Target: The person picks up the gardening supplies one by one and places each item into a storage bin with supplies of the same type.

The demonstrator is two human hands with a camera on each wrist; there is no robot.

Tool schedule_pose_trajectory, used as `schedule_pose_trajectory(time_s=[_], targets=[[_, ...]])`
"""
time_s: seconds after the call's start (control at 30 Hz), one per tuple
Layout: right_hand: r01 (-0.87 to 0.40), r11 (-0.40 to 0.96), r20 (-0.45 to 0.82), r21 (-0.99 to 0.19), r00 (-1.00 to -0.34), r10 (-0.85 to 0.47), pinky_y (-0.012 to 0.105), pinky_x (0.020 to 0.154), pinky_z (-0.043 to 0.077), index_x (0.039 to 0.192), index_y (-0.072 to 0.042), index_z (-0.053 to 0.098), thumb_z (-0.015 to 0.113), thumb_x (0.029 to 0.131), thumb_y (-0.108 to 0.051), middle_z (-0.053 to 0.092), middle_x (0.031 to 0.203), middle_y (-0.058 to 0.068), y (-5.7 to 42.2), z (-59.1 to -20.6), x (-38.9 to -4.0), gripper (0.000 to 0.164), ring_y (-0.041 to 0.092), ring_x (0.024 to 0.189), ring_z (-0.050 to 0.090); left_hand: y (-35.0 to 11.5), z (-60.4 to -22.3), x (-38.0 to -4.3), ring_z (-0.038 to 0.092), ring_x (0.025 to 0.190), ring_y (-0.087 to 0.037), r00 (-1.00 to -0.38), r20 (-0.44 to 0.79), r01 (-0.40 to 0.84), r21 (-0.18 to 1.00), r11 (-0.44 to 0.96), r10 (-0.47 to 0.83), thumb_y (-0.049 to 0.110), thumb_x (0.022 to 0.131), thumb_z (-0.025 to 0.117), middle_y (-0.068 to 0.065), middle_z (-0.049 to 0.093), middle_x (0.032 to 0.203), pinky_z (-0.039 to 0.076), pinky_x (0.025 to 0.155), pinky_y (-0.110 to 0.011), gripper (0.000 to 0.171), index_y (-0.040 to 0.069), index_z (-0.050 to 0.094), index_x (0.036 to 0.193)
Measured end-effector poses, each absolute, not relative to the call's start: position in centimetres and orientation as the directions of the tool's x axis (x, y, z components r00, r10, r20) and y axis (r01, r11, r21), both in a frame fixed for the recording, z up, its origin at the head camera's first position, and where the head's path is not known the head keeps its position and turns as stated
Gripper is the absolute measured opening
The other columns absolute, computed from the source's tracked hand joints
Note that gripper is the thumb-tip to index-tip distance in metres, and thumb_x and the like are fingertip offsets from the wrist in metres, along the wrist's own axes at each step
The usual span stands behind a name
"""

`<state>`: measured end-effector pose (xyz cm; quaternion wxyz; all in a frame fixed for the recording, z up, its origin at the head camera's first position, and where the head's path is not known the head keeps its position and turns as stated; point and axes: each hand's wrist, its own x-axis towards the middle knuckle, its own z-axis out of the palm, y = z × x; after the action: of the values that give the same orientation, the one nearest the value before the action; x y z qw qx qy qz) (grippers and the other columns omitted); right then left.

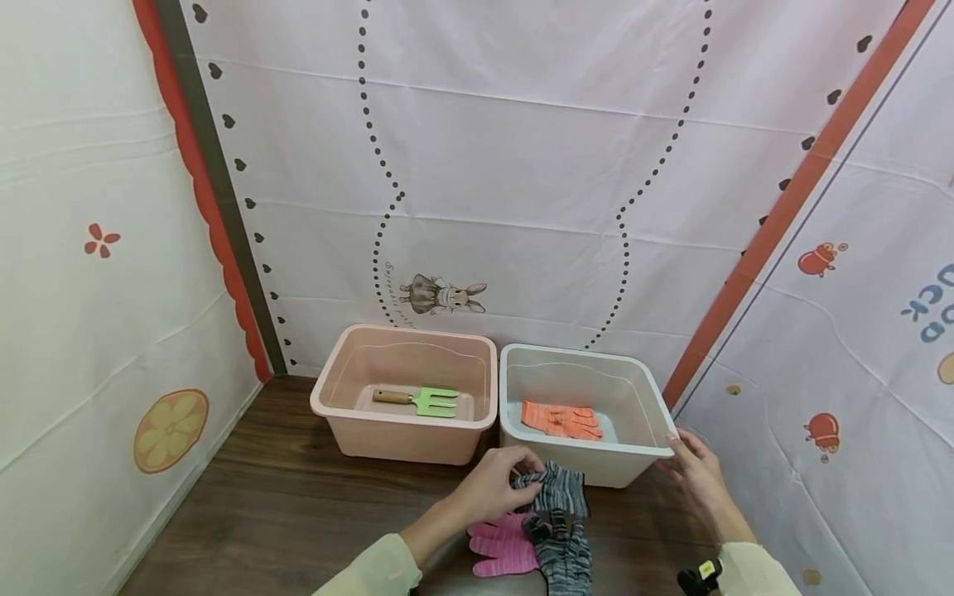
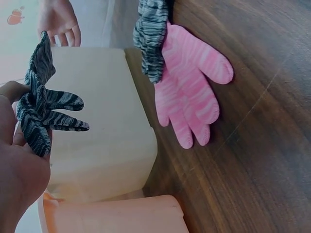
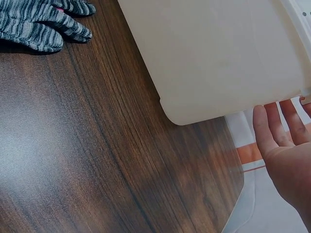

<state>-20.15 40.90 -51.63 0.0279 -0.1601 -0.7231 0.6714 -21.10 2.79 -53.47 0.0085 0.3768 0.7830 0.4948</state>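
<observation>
My left hand [image 1: 498, 483] pinches a black-and-grey knit glove [image 1: 561, 488] near the front of the white bin [image 1: 547, 447]. In the left wrist view the held glove [image 2: 36, 104] dangles with its fingers loose. The right hand [image 1: 695, 476] grips the white bin's right front rim; its fingers [image 3: 265, 128] lie along the outer wall, thumb at the rim. Inside that bin lies an orange glove [image 1: 562, 420]. On the table, a second black-and-grey glove [image 1: 564, 556] partly covers a pink glove [image 1: 503, 545].
To the left of the white bin stands a pink bin [image 1: 406, 439], holding a green hand fork [image 1: 435, 402] with a wooden handle. Both bins stand at the back of the dark wooden table [image 1: 298, 513]. Printed cloth walls [image 1: 507, 165] enclose the back and sides.
</observation>
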Motion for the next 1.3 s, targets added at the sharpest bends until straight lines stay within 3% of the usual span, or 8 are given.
schedule_pose_trajectory(time_s=[0.27, 0.53, 0.83, 1.13, 1.3], targets=[[0.189, 0.055, -0.167, -0.980, -0.947, 0.274, 0.031, 0.097, 0.059, 0.157, 0.000, 0.036, 0.055, 0.111, -0.039, 0.061, 0.118, -0.014, 40.8, -51.7, -20.1, 0.063, -0.002, 0.097, 0.067, 2.9, -52.7, -21.4, 0.063, 0.093, 0.001, -0.715, 0.366, 0.587, 0.777, 0.227, 0.595, 0.015, 0.099, 0.076, 0.010, 0.070, 0.105, 0.057, 0.082, -0.018, 0.015, 0.017, 0.070, 0.112], [0.174, 0.015, -0.162, -0.985, -0.945, 0.285, 0.031, 0.094, 0.060, 0.148, -0.004, 0.047, 0.059, 0.110, -0.039, 0.063, 0.110, -0.019, 40.9, -51.8, -20.1, 0.053, -0.001, 0.097, 0.068, 3.0, -51.6, -21.8, 0.063, 0.094, 0.000, -0.711, 0.388, 0.603, 0.765, 0.226, 0.586, 0.014, 0.099, 0.076, 0.009, 0.070, 0.106, 0.057, 0.083, -0.019, 0.016, 0.017, 0.070, 0.113], [0.174, 0.010, -0.165, -0.985, -0.949, 0.269, 0.028, 0.093, 0.060, 0.150, -0.004, 0.046, 0.059, 0.110, -0.040, 0.062, 0.110, -0.021, 41.1, -51.9, -20.2, 0.055, -0.002, 0.102, 0.066, 2.7, -51.1, -22.4, 0.064, 0.096, 0.000, -0.708, 0.406, 0.618, 0.752, 0.229, 0.577, 0.016, 0.100, 0.076, 0.009, 0.070, 0.108, 0.057, 0.085, -0.020, 0.016, 0.018, 0.070, 0.114], [0.156, -0.007, -0.152, -0.988, -0.954, 0.259, 0.027, 0.090, 0.060, 0.141, -0.007, 0.054, 0.060, 0.109, -0.040, 0.065, 0.110, -0.022, 41.2, -52.1, -20.1, 0.046, 0.000, 0.105, 0.066, 2.4, -50.7, -22.7, 0.065, 0.096, -0.001, -0.700, 0.426, 0.640, 0.730, 0.240, 0.573, 0.015, 0.099, 0.077, 0.005, 0.071, 0.109, 0.057, 0.086, -0.020, 0.017, 0.015, 0.070, 0.115], [0.151, 0.037, -0.138, -0.988, -0.960, 0.243, 0.026, 0.089, 0.060, 0.150, -0.001, 0.046, 0.057, 0.110, -0.042, 0.062, 0.115, -0.020, 41.2, -52.2, -20.1, 0.058, -0.003, 0.103, 0.065, 2.6, -50.1, -22.9, 0.064, 0.096, -0.002, -0.702, 0.423, 0.640, 0.729, 0.245, 0.573, 0.015, 0.099, 0.077, 0.005, 0.070, 0.107, 0.057, 0.085, -0.019, 0.017, 0.015, 0.070, 0.114]])
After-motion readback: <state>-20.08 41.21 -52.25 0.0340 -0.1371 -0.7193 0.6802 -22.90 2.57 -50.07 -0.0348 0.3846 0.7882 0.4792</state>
